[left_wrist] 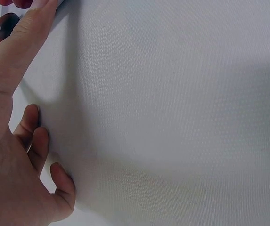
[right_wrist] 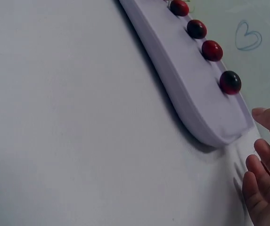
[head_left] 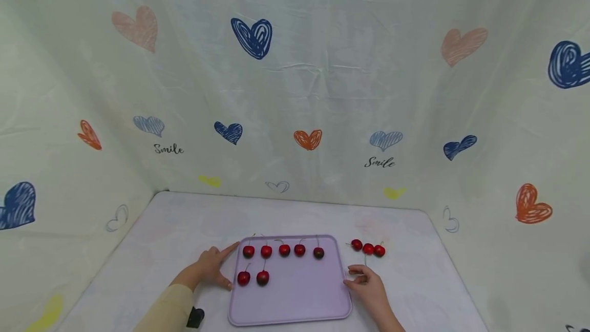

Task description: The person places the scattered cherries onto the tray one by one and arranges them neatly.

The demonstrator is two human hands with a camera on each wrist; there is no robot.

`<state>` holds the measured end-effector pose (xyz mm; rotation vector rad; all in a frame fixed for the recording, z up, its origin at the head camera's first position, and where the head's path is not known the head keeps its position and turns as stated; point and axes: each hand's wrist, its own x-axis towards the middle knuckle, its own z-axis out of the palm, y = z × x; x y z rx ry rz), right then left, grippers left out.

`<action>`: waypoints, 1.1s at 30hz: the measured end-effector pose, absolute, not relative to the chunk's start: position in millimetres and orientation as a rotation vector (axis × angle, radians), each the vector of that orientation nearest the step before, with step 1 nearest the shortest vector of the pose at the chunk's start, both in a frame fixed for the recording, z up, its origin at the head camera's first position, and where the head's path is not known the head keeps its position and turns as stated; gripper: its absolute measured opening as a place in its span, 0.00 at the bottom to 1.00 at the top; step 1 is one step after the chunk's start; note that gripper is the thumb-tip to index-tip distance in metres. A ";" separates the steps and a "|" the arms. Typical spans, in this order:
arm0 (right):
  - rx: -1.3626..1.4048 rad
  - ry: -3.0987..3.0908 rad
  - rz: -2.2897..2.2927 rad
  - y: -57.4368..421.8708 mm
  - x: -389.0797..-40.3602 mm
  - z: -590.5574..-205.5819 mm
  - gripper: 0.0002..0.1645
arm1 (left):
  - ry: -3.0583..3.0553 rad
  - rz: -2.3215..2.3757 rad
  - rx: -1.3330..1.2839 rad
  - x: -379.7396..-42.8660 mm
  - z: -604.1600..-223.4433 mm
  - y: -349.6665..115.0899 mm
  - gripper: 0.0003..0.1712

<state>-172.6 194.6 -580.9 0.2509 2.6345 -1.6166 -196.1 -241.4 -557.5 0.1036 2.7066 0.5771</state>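
Pale yellow sleeve [head_left: 163,311] in the foreground, with a small black object [head_left: 195,317] just beside it, leads to the person's left hand [head_left: 209,266]. Its grip is spread: I see the index finger reach the upper left corner of a lilac tray [head_left: 299,296], the thumb lying at the tray's left edge. At the opposite edge, the right hand [head_left: 369,287] has its fingers slightly bent and its grip apart, thumb and index separated by a gap; whether the thumb touches the rim, I cannot tell. Seven stemmed cherries lie in the tray, five in an upper row [head_left: 285,250] and two in a lower row [head_left: 262,278] at its left. Three loose cherries [head_left: 368,249] lie close together on the white bench [head_left: 415,270], right of the tray and beyond the right hand. Behind rises a pale curtain [head_left: 322,86], printed with hearts and the word "Smile".
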 end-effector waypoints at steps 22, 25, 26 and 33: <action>0.314 2.761 -1.573 238.3 -203.1 -579.5 0.21 | 2.703 0.569 0.096 -194.9 -551.6 -238.1 0.62; 0.313 2.799 -1.560 240.7 -207.4 -580.3 0.21 | 2.703 0.569 0.096 -194.4 -549.7 -236.8 0.62; 0.309 2.811 -1.557 241.2 -208.5 -580.0 0.22 | 2.702 0.567 0.096 -194.1 -548.7 -236.4 0.62; 0.276 2.864 -1.513 243.7 -215.9 -579.1 0.24 | 2.701 0.566 0.101 -193.2 -546.5 -235.6 0.61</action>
